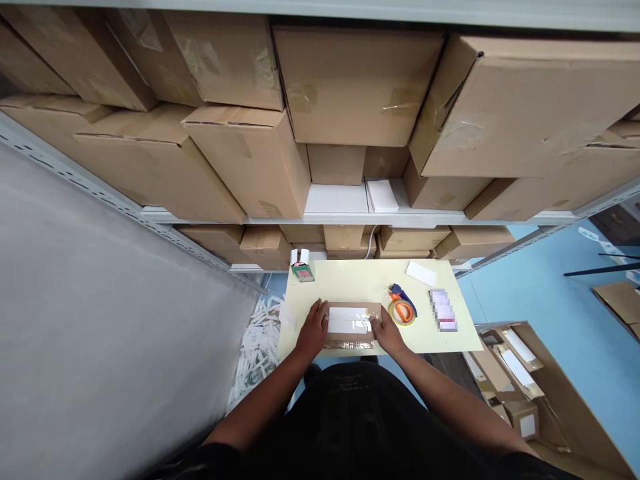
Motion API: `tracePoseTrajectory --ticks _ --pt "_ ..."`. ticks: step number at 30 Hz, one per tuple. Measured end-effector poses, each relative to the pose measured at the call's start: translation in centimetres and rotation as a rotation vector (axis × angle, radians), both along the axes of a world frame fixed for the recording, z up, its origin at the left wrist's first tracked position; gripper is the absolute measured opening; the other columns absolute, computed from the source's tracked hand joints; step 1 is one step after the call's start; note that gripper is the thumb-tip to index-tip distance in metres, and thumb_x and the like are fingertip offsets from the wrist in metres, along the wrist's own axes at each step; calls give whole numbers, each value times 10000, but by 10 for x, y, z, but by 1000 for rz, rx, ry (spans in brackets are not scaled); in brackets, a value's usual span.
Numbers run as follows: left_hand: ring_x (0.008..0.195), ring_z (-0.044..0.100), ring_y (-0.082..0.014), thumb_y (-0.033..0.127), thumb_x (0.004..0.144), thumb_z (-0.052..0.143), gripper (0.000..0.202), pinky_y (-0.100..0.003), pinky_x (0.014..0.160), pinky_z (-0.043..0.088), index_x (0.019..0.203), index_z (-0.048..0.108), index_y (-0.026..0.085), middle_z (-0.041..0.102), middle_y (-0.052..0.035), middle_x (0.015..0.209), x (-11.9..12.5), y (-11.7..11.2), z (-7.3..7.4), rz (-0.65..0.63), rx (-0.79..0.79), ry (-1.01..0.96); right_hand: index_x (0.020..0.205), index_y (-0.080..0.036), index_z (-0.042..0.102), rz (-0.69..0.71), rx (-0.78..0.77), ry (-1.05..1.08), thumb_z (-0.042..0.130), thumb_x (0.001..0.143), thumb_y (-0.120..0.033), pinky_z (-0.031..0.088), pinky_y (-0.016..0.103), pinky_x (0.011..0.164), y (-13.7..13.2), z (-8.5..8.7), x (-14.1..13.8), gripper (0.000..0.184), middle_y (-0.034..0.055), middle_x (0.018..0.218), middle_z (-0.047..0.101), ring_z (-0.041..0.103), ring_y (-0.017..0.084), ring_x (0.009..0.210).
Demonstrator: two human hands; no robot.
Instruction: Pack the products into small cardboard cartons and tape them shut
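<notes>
A small brown cardboard box (352, 339) lies near the front edge of the pale yellow table (350, 280). On its top is a white label (345, 320), with shiny clear tape over it and along the side nearest me. My left hand (313, 330) grips the box's left end, and my right hand (387, 333) grips its right end with the thumb on top. Just beyond my right hand rests a tape dispenser (403, 308), orange and blue, with a roll of yellowish tape.
A small green and white carton (303, 267) stands at the table's back left. To the right lie a white card (421, 273) and a blurred-out item (443, 311). Shelves of cardboard boxes rise ahead. A large open carton (575, 393) of parcels stands right; paper strips (257, 340) heap left.
</notes>
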State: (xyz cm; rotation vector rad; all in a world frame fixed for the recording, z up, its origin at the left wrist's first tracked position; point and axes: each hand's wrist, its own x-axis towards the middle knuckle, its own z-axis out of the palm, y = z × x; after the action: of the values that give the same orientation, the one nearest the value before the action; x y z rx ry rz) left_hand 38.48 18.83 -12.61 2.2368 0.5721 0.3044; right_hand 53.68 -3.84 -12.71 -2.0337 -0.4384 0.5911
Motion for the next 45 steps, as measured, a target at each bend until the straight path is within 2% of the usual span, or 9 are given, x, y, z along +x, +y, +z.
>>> tracePoseTrajectory --ticks 5,9,12,16,22,29,34,38,45 --pt "1443 415 -358 238 971 479 449 -580 1184 337 1407 576 192 475 -167 1538 18 3 4 17 84 8 1217 -260 687 -47 -59 80 557 891 -510 511 470 969 -9 10 43 431 82 1144 745 678 317 1087" --pt "1302 511 -374 136 934 497 413 -585 1104 367 1310 643 223 557 -162 1452 21 -4 19 -136 376 118 1267 -185 639 -146 -440 -185 565 853 -393 474 469 999 -40 6 100 469 181 1264 658 606 353 1198" --pt "1138 577 -325 118 956 444 377 -490 967 460 1257 650 216 643 -152 1261 26 -11 31 -346 571 287 1309 -145 583 -54 -785 -154 636 787 -362 487 478 958 -51 -8 137 568 221 1296 600 584 384 1223" --pt "1017 611 -304 114 945 433 379 -407 774 503 1268 622 178 626 -157 1207 37 -19 39 -372 585 482 1168 -154 646 120 -832 -62 621 797 -327 518 392 852 -43 -31 157 410 191 1239 630 669 322 1086" --pt "1017 644 -235 189 950 483 321 -354 855 514 1226 645 204 596 -99 1268 39 -29 40 -75 301 468 1183 -159 626 164 -741 -99 567 855 -304 503 321 759 -48 -26 150 364 102 982 726 704 256 928" --pt "1154 621 -280 454 959 495 393 -394 1005 461 1208 709 237 642 -90 1293 33 -26 47 83 -171 322 1412 -212 492 76 -342 -326 534 860 -314 539 371 858 -52 62 88 563 81 1149 711 687 258 988" --pt "1137 605 -306 655 961 337 642 -406 989 443 1036 751 170 715 -131 1199 32 -15 58 240 -886 256 1499 -178 437 321 -263 -627 528 877 -262 454 463 1062 4 109 31 634 123 1281 625 559 302 1201" --pt "1123 601 -280 739 906 388 673 -395 992 405 1018 718 163 729 -121 1142 28 -9 61 280 -1152 114 1488 -139 445 468 -337 -826 550 861 -188 460 472 1005 49 116 4 638 148 1193 611 539 315 1095" --pt "969 645 -211 428 763 690 321 -326 879 457 950 695 168 728 -68 997 21 -12 53 304 -1241 -185 1519 -152 384 566 -427 -911 595 859 -178 441 430 962 66 102 -21 693 146 1200 580 516 305 1076"
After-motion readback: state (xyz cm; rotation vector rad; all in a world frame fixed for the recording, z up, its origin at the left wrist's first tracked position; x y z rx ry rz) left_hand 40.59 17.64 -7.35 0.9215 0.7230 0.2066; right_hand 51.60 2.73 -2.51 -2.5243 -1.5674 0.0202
